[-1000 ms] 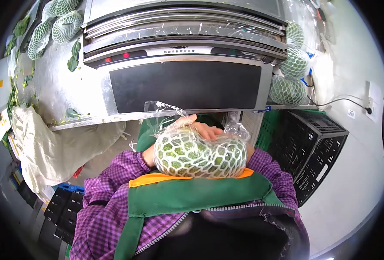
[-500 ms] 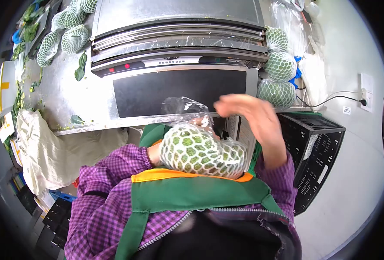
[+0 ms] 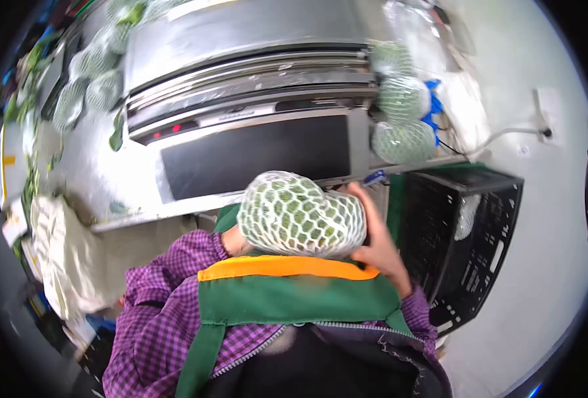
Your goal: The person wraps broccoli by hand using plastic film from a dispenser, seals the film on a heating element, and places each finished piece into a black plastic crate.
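Observation:
A bulky green piece of produce [image 3: 294, 215] sits in a white foam net in front of my apron, a glossy clear film showing on it. Its exact kind is hidden by the net. My left hand [image 3: 235, 243] reaches under its left end, supporting it; only the wrist and hand's edge show, the fingers being covered. Against the right end, my right hand [image 3: 378, 242] curves round the net with its fingers up the far side and its thumb nearer me.
A film-sealing machine [image 3: 254, 156] with a dark plate lies on the metal table [image 3: 134, 179]. More netted produce stands to its right [image 3: 403, 141] and left [image 3: 103, 91]. Black crates [image 3: 453, 239] stand at lower right; a cream cloth sack [image 3: 62, 245] hangs at left.
My right hand has come down from the air onto the produce's right end. The loose clear film sticking up above it no longer shows. The view has shifted slightly.

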Action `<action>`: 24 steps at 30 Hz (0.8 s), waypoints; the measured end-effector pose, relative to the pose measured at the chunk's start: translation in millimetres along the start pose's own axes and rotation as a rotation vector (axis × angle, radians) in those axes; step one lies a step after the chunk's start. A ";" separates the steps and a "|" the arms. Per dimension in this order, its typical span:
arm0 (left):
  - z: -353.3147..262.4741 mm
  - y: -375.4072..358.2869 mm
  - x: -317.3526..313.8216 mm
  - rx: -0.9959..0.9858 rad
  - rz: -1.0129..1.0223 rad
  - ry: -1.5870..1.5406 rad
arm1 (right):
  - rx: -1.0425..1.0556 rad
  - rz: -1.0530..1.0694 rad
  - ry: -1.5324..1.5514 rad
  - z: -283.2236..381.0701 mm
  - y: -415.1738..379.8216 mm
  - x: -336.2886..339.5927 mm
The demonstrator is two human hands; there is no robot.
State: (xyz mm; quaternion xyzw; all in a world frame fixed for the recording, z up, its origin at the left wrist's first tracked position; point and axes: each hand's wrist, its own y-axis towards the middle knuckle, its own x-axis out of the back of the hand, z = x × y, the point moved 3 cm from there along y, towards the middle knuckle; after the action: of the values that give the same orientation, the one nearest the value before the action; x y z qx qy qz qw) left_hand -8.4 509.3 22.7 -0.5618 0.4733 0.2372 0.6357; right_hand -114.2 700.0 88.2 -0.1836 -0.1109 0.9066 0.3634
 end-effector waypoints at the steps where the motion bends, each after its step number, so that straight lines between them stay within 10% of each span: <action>1: -3.6 2.4 -1.5 -0.019 -0.019 0.004 | -0.015 -0.098 0.008 -10.0 -8.4 -4.9; 11: 49.1 101.4 -122.5 0.001 0.026 0.287 | 0.377 -0.412 0.703 40.3 -55.6 53.4; 13: 68.5 125.8 -143.6 0.049 0.265 0.494 | 0.480 -0.636 0.621 25.1 -101.0 108.2; 24: 111.9 151.5 -134.9 0.383 0.031 0.753 | 0.472 -1.360 0.170 -14.9 -221.2 407.7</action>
State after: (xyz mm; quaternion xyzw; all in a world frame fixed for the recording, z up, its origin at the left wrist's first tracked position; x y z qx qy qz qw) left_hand -156.4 684.3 56.7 -0.4739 0.7165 -0.0673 0.5075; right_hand -243.9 1143.5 45.8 -0.0606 0.0268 0.4621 0.8843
